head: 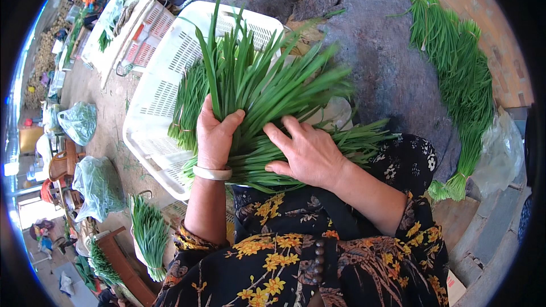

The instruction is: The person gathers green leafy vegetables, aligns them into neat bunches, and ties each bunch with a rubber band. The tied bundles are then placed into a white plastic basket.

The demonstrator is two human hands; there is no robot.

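Observation:
My left hand (217, 136), with a pale bangle at the wrist, grips a fanned bunch of long flat green leaves (256, 81) that look like garlic chives. My right hand (305, 149) lies spread, palm down, against the lower leaves of the bunch, fingers apart. More loose leaves (260, 166) lie across my lap under both hands. Behind them stands a white plastic basket (149, 94) with slotted walls, holding tied bundles of the same greens (187, 106). Where the held leaves end at the bottom is hidden by my left hand.
Tied green bundles (460, 72) line the right edge of a dark cloth (379, 51). At the left are filled clear plastic bags (100, 187), another leaf bundle (149, 234) and a pink slotted crate (149, 34). A crumpled clear bag (499, 153) lies at the far right.

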